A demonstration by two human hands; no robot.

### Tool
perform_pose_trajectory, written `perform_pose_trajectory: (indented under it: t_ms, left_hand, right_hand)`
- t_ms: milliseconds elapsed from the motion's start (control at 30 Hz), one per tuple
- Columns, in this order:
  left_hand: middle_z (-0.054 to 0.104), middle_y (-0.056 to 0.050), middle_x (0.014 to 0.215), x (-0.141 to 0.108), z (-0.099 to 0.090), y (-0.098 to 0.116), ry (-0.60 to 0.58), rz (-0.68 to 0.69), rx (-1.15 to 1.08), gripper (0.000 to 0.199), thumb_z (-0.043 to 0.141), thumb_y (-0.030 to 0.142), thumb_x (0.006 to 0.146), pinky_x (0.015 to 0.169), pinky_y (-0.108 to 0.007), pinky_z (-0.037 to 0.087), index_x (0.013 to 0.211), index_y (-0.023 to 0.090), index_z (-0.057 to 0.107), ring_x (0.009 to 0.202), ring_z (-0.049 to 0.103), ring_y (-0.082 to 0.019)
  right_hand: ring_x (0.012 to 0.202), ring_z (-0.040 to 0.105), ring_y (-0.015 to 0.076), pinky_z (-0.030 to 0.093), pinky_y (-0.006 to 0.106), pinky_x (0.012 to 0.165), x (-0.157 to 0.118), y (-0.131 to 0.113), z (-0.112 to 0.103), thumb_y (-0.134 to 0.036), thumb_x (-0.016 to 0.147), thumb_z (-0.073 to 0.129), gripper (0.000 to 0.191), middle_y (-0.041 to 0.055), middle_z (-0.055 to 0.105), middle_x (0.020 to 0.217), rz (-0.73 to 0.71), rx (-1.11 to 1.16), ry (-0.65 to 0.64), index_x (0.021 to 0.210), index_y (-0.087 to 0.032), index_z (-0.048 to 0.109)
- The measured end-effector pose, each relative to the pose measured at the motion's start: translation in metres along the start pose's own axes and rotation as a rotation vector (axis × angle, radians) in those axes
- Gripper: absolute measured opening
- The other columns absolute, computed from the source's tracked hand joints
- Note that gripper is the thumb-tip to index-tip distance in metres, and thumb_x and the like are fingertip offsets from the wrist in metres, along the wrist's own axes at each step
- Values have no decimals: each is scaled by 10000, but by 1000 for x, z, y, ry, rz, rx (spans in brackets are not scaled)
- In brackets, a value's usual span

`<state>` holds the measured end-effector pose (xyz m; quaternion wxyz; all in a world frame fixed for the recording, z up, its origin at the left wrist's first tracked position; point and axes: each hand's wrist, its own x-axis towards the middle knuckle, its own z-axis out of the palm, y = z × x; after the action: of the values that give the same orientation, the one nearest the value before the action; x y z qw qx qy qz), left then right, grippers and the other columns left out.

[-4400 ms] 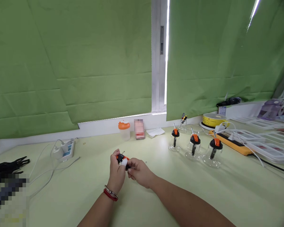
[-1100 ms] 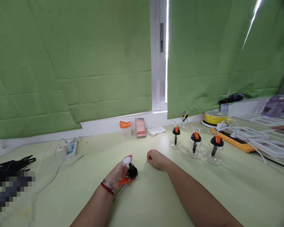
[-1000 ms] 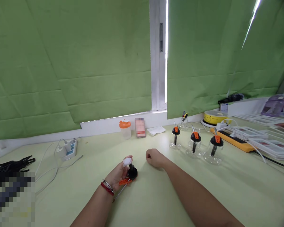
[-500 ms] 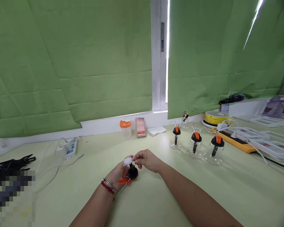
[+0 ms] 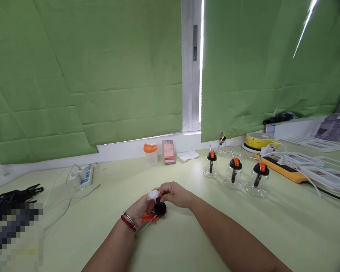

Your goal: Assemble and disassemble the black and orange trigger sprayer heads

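Pale green table (image 5: 272,234) beneath my grip, running out on every side. Green blinds (image 5: 102,68) ahead of it, covering the wall. White window frame (image 5: 191,68) straight beyond, daylight in the gap. White sill (image 5: 124,151) below the blinds.

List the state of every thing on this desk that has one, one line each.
left hand: closed around the black and orange part
black and orange part: held, tilted, rod pointing down-left
right hand: fingertips pinched at the part's top
three clear cups: upright, capped
orange-lidded jar: upright, lid on
power strip: plug inserted
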<state>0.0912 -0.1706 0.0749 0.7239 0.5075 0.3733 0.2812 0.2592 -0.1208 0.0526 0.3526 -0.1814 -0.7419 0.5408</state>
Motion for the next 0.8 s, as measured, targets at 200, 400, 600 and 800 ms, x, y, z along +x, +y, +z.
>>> perform_pose_trajectory:
  t_ms: [200,400,600,800]
  left_hand:
    - [642,-18,765,-7,9,5,-10,15,19,221,446,446,823,463,-247,309,934,282,544,686,590,-216]
    - [630,-16,759,-7,8,4,8,4,23,222,449,453,819,469,-252,320,933,289,547,686,587,-214]
    - [605,-37,766,-1,1,-2,0,-9,8,273,481,479,787,432,-234,332,939,254,498,658,601,-216]
    - [581,-57,772,4,-4,-4,-8,-25,11,381,486,498,769,418,-228,351,1026,218,465,654,606,-218]
  right_hand:
    - [821,542,140,414,279,765,-2,1,-4,-167,657,632,59,9,617,904,44,58,-71,714,-164,615]
    - [753,526,124,410,263,685,-1,4,-3,-141,620,634,92,12,617,899,67,153,-70,706,-156,604]
    - [693,520,106,412,256,649,-1,4,-2,-141,593,663,129,15,615,864,94,200,-62,692,-142,581]
    - [663,523,105,415,260,633,-2,2,-1,-180,573,707,187,-2,602,801,121,208,-37,707,-147,580]
